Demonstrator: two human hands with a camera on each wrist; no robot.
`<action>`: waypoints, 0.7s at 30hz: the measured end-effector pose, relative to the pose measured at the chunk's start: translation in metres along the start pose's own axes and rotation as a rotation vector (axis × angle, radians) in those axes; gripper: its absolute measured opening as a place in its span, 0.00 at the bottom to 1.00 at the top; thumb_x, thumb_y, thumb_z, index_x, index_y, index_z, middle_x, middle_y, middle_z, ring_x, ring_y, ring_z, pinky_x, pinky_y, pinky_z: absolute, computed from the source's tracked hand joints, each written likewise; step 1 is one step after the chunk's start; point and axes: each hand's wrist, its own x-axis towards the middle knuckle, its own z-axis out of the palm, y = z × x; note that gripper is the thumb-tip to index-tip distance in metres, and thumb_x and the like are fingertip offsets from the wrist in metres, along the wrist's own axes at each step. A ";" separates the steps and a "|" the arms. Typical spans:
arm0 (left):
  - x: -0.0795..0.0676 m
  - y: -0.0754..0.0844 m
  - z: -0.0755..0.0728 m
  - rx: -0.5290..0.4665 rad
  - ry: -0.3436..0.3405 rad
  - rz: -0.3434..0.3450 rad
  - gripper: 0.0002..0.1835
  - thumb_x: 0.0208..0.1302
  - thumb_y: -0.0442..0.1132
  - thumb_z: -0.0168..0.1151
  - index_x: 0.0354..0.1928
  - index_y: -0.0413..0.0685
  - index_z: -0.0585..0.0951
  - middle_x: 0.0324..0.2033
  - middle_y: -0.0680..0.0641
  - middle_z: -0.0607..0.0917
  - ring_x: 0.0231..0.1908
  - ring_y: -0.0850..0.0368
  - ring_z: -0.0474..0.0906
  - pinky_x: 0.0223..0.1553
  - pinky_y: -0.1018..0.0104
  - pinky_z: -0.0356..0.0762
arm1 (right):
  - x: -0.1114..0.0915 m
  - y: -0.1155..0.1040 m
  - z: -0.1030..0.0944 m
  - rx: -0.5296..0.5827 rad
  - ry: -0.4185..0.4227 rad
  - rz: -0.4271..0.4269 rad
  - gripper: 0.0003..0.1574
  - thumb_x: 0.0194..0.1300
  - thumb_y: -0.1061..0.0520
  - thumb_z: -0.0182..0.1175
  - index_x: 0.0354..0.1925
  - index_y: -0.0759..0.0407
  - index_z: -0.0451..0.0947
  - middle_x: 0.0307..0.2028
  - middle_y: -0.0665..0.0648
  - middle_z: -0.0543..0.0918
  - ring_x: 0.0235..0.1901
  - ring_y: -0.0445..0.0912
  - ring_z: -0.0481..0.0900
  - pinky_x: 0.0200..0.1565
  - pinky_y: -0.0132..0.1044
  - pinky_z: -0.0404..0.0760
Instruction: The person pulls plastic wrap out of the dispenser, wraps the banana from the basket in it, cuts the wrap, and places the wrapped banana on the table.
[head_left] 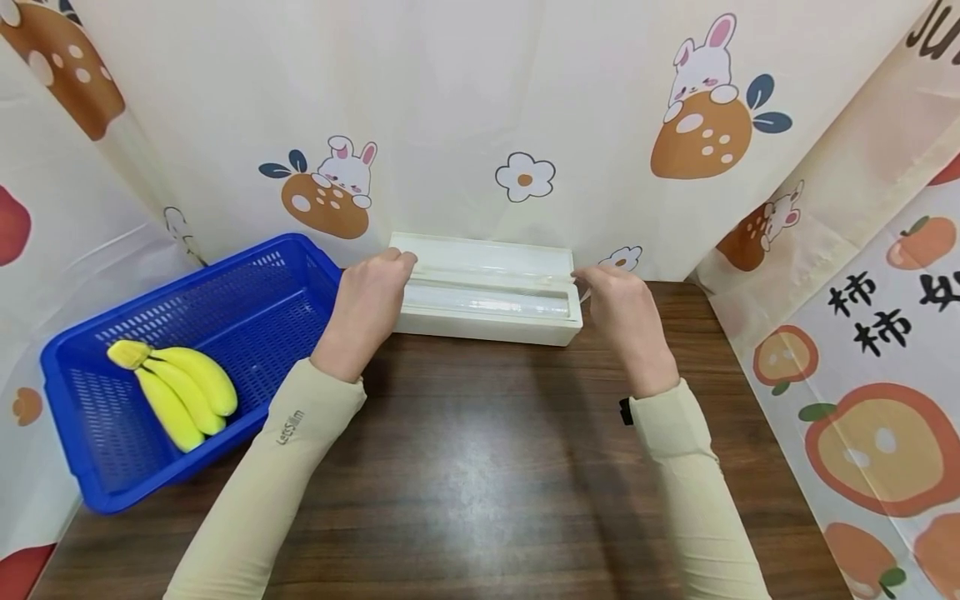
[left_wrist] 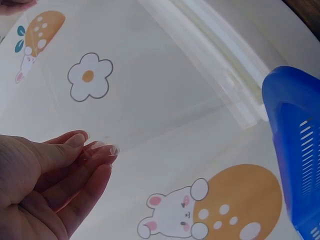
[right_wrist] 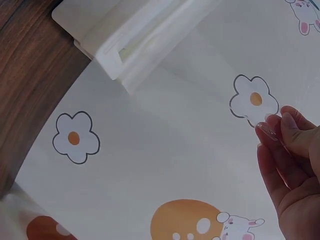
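I count two hands in view: left hand, right hand. One white dispenser box on the worktop, with one sheet of clear film drawn from it. One blue basket. One bunch of bananas inside it; I make out three fruits in the bunch.

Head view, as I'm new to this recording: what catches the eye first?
Two hands, the left hand and right hand, pinch clear film drawn from a white box at the back of the wooden table. At the left, yellow bananas lie in a blue basket.
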 end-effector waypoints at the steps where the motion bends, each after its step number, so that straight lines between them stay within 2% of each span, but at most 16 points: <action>1: 0.000 0.000 -0.001 0.003 0.002 0.001 0.12 0.73 0.18 0.51 0.41 0.33 0.84 0.33 0.35 0.87 0.30 0.36 0.85 0.29 0.44 0.83 | 0.000 0.000 -0.001 0.005 0.003 0.001 0.19 0.64 0.83 0.54 0.42 0.72 0.87 0.36 0.69 0.89 0.37 0.62 0.89 0.41 0.53 0.87; 10: 0.001 0.003 -0.007 -0.005 0.042 0.014 0.12 0.73 0.18 0.52 0.44 0.32 0.84 0.34 0.35 0.87 0.31 0.36 0.85 0.31 0.44 0.83 | 0.002 -0.001 -0.007 0.020 0.028 -0.015 0.16 0.67 0.81 0.56 0.42 0.72 0.88 0.36 0.68 0.90 0.37 0.63 0.89 0.42 0.53 0.88; 21: 0.004 0.006 -0.016 -0.034 0.078 0.024 0.10 0.75 0.20 0.55 0.48 0.30 0.85 0.38 0.34 0.89 0.34 0.38 0.87 0.34 0.48 0.86 | 0.007 -0.002 -0.016 0.013 0.046 -0.017 0.19 0.68 0.82 0.53 0.43 0.73 0.88 0.37 0.68 0.90 0.38 0.63 0.89 0.42 0.53 0.88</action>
